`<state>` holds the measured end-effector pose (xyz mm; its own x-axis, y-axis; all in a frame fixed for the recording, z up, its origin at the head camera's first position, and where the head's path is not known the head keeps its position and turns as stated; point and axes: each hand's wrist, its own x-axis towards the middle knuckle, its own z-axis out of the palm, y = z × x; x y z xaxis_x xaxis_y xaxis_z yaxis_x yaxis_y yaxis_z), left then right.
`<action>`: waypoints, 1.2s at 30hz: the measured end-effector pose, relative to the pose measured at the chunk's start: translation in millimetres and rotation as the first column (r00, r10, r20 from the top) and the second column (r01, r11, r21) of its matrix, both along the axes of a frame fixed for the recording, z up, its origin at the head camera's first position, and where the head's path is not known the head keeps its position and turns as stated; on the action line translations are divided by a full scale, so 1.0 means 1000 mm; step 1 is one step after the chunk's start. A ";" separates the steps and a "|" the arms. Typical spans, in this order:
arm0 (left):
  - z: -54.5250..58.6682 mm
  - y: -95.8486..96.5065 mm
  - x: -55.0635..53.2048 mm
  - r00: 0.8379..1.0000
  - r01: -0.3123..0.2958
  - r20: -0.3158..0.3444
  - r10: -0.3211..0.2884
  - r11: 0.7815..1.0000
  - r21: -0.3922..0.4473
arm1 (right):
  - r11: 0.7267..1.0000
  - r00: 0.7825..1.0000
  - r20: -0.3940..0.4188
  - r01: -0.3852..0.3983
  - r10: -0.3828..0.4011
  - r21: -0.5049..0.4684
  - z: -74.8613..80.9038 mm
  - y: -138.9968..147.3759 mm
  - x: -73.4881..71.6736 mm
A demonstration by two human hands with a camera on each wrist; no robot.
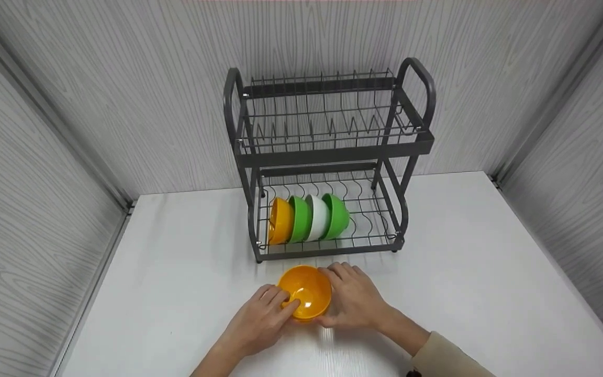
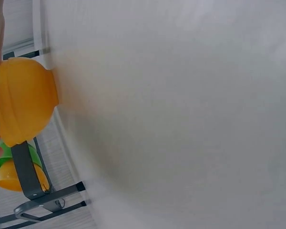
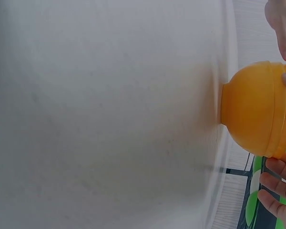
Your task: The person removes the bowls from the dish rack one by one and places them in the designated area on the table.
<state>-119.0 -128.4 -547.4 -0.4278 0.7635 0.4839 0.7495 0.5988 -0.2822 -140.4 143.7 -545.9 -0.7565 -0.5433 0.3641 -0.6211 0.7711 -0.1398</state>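
An orange bowl [image 1: 309, 283] stands upright on the white table in front of the rack. Below its rim a second edge line runs round it in both wrist views, like one bowl nested in another. My left hand [image 1: 260, 318] pinches the left rim, thumb over the inside and fingers curled at the edge. On the right side my right hand [image 1: 356, 299] grips the bowl between thumb and fingers, the thumb at the near side and the fingertips at the far side. From the right wrist, the orange bowl [image 3: 250, 112] shows its foot at the table surface.
Behind the bowl stands a dark two-tier dish rack [image 1: 327, 157]. On its lower tier, toward the left, an orange bowl [image 1: 282, 222], a green bowl [image 1: 300, 220], a white bowl [image 1: 318, 219] and another green bowl [image 1: 338, 217] lean in a row. Patterned walls enclose the table.
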 end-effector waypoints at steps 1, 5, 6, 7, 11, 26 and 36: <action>0.001 -0.001 -0.001 1.000 0.000 -0.006 0.000 1.000 0.001 | 1.000 1.000 0.002 0.000 0.000 -0.003 0.000 0.000 0.000; 0.008 -0.005 -0.006 0.999 -0.005 -0.032 0.004 1.000 -0.006 | 1.000 1.000 0.013 0.000 0.000 -0.011 0.000 0.000 0.000; 0.010 -0.007 -0.007 0.999 -0.009 -0.038 0.008 1.000 -0.007 | 1.000 1.000 0.020 0.001 0.000 -0.014 0.000 0.000 0.001; 0.012 -0.008 -0.009 0.999 -0.012 -0.041 0.012 1.000 -0.008 | 1.000 1.000 0.025 0.002 -0.002 -0.017 0.000 0.000 0.001; 0.020 -0.013 -0.013 0.998 -0.024 -0.051 0.023 1.000 -0.012 | 1.000 0.999 0.042 0.006 -0.005 -0.017 0.000 0.000 0.002; 0.025 -0.034 -0.046 0.993 -0.088 -0.074 0.088 0.996 0.003 | 1.000 0.999 0.033 0.011 -0.012 0.011 0.001 -0.001 0.001; 0.016 -0.040 -0.065 0.987 -0.129 -0.092 0.130 0.991 0.020 | 1.000 0.999 0.050 0.017 -0.018 0.021 0.003 -0.001 0.002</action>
<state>-184.1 -168.7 -531.7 -0.4754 0.6974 0.5363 0.6360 0.6936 -0.3381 -138.9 142.5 -542.6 -0.7829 -0.5368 0.3143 -0.6003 0.7846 -0.1551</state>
